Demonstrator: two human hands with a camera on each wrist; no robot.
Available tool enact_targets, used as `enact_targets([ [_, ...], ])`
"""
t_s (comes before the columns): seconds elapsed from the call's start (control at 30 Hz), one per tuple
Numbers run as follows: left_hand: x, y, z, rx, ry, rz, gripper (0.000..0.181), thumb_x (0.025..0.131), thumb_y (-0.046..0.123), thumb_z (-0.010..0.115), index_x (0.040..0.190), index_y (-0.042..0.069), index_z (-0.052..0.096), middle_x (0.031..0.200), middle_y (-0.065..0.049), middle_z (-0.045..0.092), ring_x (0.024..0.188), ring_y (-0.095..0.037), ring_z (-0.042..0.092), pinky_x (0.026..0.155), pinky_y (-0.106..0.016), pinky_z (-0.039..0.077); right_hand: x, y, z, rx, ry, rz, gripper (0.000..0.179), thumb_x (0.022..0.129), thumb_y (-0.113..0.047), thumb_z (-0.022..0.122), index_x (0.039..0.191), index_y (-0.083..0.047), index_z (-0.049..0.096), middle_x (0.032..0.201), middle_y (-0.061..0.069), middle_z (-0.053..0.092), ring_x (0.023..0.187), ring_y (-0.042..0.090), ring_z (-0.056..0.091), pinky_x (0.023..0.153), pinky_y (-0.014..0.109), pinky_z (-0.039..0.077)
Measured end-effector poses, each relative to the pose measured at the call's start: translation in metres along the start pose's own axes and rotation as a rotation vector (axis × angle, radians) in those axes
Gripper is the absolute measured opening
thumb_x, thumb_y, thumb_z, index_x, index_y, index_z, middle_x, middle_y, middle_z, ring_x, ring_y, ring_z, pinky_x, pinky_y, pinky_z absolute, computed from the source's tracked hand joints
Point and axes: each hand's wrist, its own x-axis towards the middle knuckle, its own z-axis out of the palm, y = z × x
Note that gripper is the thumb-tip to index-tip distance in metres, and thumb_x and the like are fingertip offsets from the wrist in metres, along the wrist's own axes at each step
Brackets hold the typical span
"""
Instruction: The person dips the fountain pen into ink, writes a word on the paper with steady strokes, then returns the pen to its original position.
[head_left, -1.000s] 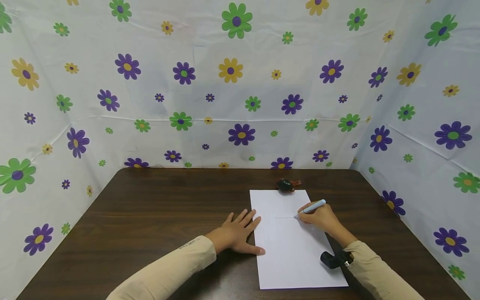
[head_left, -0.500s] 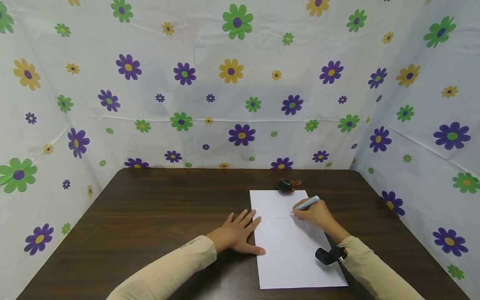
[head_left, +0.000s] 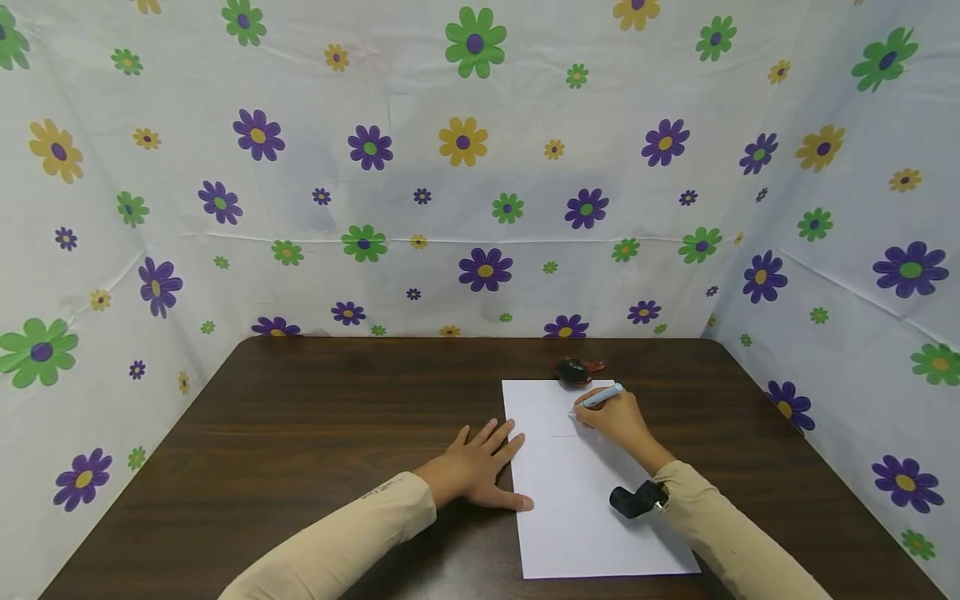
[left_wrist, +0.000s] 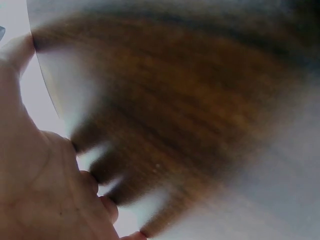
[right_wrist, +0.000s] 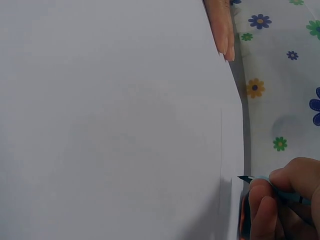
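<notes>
A white sheet of paper [head_left: 592, 533] lies on the dark wooden table, with a thin straight line [head_left: 562, 436] across its upper part. My left hand [head_left: 480, 473] rests flat at the sheet's left edge, fingers spread, with the thumb and fingertips at or over the paper. In the left wrist view the palm [left_wrist: 40, 170] shows beside the wood. My right hand [head_left: 617, 417] pinches a light blue pen [head_left: 604, 395] between thumb and fingers. Its dark tip [right_wrist: 244, 178] shows in the right wrist view, close over the paper beyond the drawn line.
A glossy dark oval object [head_left: 573, 372] with reddish-brown parts sits at the sheet's far edge, just behind the right hand. The wooden table [head_left: 337, 400] ends at a flower-printed cloth [head_left: 390, 283]. A black wrist camera [head_left: 636, 500] hangs over the paper.
My right hand has moved left along the line with the pen, then lifted away from it toward the sheet's far edge. The left hand keeps its place.
</notes>
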Motion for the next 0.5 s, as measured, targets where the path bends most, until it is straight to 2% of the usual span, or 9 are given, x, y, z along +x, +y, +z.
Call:
enact_targets([
  [0.5,0.0000,0.0019,-0.0016,0.012,0.002,-0.018,0.099,0.076,0.083,0.045,0.155,0.031,0.014,0.162,0.005,0.003,0.148,-0.019,0.004,0.115,-0.055,0.011,-0.0081,-0.0007,0.0042,-0.038,0.075,0.000,0.005,0.076,-0.012,0.075,0.079,-0.007,0.074,0.054,-0.002,0.061,0.046,0.011,0.049,0.043,0.025,0.040],
])
